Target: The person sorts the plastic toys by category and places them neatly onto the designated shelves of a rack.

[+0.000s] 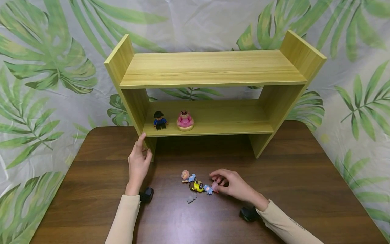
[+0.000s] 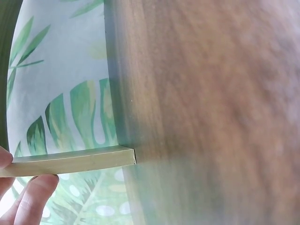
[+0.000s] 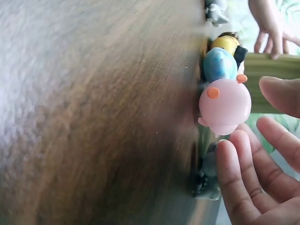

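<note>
My left hand [image 1: 139,164] grips the lower left side panel of the wooden shelf [image 1: 213,82]; its index finger runs up to the middle board's corner. In the left wrist view, fingertips [image 2: 43,183] lie on both faces of that panel [image 2: 89,159]. My right hand [image 1: 234,184] is around a small pink toy figure [image 3: 226,105] on the table, fingers loosely bent. Its fingertips are right at the figure, while the thumb stands apart from it in the right wrist view. Beside the pink figure lies a small blue toy figure [image 1: 208,189].
A yellow-and-black toy [image 1: 197,186], another blue figure [image 1: 192,177], an orange-pink figure [image 1: 185,176] and a grey toy [image 1: 191,198] lie nearby on the brown table [image 1: 292,183]. The middle board holds a dark-haired doll figure [image 1: 159,121] and a pink bear figure [image 1: 185,121].
</note>
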The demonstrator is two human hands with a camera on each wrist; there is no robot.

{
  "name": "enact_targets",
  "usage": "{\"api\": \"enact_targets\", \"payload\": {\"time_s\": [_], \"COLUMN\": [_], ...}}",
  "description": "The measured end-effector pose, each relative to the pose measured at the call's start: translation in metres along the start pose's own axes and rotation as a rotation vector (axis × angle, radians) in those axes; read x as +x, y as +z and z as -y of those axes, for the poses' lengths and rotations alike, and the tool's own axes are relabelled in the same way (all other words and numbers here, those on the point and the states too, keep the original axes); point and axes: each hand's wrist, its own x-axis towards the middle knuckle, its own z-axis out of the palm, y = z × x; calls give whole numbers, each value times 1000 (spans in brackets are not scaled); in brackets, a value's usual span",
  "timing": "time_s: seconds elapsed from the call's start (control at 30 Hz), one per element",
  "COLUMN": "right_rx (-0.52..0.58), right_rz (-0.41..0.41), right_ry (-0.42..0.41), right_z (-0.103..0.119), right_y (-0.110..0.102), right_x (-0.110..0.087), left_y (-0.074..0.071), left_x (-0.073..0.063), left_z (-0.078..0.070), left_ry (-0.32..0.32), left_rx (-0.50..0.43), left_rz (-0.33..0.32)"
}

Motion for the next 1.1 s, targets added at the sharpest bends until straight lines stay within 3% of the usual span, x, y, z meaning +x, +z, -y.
{"api": "enact_targets", "payload": {"time_s": [0.37, 0.5, 1.1], "right_rx": [-258, -298, -86], "right_rz": [14, -2, -83], "right_ry": [7, -1, -59], "right_z": [4, 3, 6], "right_y": [5, 6, 1], "right_x": [-1, -1, 3], "left_y": [0, 0, -1], "left_x": [0, 0, -1], "left_z": [-1, -1, -1], "left_ry": [-2, -3, -5], "left_rx": [-7, -10, -11], "left_rz": [6, 10, 11]}}
